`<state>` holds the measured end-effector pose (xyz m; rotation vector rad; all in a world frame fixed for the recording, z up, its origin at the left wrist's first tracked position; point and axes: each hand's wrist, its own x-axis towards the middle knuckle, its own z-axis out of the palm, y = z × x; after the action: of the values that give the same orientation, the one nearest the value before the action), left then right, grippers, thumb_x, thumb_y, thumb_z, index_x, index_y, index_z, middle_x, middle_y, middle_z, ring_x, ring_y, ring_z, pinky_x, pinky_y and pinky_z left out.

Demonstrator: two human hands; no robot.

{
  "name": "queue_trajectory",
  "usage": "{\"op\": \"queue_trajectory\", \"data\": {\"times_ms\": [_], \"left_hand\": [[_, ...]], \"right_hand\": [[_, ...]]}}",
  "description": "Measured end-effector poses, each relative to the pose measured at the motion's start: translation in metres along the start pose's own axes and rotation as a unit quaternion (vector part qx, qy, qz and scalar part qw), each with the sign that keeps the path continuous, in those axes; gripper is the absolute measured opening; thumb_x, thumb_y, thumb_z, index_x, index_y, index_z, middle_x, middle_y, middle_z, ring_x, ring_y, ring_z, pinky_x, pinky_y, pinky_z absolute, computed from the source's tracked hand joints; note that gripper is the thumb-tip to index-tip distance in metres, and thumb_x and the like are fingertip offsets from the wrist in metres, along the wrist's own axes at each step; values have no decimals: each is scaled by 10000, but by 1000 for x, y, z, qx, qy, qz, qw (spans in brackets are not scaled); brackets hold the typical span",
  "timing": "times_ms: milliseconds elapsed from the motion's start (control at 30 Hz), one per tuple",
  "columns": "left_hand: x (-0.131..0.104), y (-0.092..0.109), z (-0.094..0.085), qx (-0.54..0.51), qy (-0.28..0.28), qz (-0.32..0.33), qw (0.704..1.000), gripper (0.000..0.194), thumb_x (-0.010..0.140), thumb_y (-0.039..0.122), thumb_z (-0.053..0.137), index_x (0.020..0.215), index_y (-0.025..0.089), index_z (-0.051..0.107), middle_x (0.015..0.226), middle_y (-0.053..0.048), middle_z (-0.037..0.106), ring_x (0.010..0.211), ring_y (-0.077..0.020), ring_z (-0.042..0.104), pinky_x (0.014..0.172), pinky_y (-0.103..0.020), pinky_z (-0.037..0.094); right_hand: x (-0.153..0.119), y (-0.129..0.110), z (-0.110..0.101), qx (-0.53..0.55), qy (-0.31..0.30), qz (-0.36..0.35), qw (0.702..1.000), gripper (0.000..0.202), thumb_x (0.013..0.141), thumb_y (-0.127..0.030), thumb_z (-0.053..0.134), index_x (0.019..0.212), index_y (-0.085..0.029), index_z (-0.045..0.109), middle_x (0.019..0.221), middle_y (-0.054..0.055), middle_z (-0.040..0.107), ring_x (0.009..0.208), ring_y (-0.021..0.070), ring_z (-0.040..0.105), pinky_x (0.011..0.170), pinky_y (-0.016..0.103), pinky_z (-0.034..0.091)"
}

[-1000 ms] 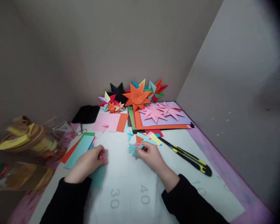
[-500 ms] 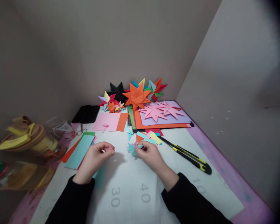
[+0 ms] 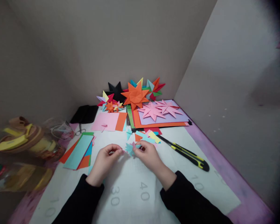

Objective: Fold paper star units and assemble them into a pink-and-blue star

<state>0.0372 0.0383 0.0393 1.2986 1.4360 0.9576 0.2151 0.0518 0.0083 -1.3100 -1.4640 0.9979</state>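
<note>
Between thumb and fingers, my right hand (image 3: pixel 147 153) pinches a small folded light-blue and pink paper piece (image 3: pixel 130 149) with several points. Just left of it, my left hand (image 3: pixel 110 158) is closed in a pinch on a small pink paper piece (image 3: pixel 122 151), mostly hidden by the fingertips. The two pieces are close together; whether they touch is unclear. Beyond them lies a small light-blue folded piece (image 3: pixel 129 133), with paper scraps (image 3: pixel 146 137) to its right.
A yellow-black cutter (image 3: pixel 189 155) lies at right. Paper strips (image 3: pixel 78 151) and scissors (image 3: pixel 80 130) are at left, beside jars (image 3: pixel 40 143). Pink stars (image 3: pixel 151 111) rest on stacked sheets; an orange star (image 3: pixel 135 95) stands by the wall.
My left hand has moved right, bringing the pink piece close to the light-blue one. My right hand keeps its hold and has shifted slightly left in view.
</note>
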Motion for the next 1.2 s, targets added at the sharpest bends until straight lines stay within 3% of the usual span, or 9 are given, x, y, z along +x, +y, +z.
{"op": "queue_trajectory", "data": {"times_ms": [100,267,433,1200], "left_hand": [[-1,0,1,19,-8,7,1000,186,722,339,646,713,154,638,694,-22,657,672,-150,568,655,-246,420],[1,-5,4,-9,17,-9,1000,210,726,365,646,759,158,628,687,-9,639,616,-132,544,560,-218,396],[0,-5,7,-30,0,-30,999,229,738,380,644,782,157,628,724,-27,669,653,-134,564,558,-204,404],[-2,-12,12,-66,5,-35,997,257,706,384,690,785,158,597,617,13,620,581,-102,545,524,-172,396]], "right_hand": [[0,0,0,-4,18,-10,1000,136,738,-270,564,696,-159,629,681,19,601,583,123,508,547,223,420],[-2,-3,0,2,39,-23,999,141,746,-274,565,678,-159,613,670,14,581,573,121,495,537,227,411],[-4,-5,2,-10,52,-42,998,115,744,-240,563,689,-159,623,678,18,586,592,127,504,555,234,408],[-3,-2,7,-17,4,-24,1000,146,760,-255,561,649,-170,601,645,-1,547,591,121,493,549,222,391]]}}
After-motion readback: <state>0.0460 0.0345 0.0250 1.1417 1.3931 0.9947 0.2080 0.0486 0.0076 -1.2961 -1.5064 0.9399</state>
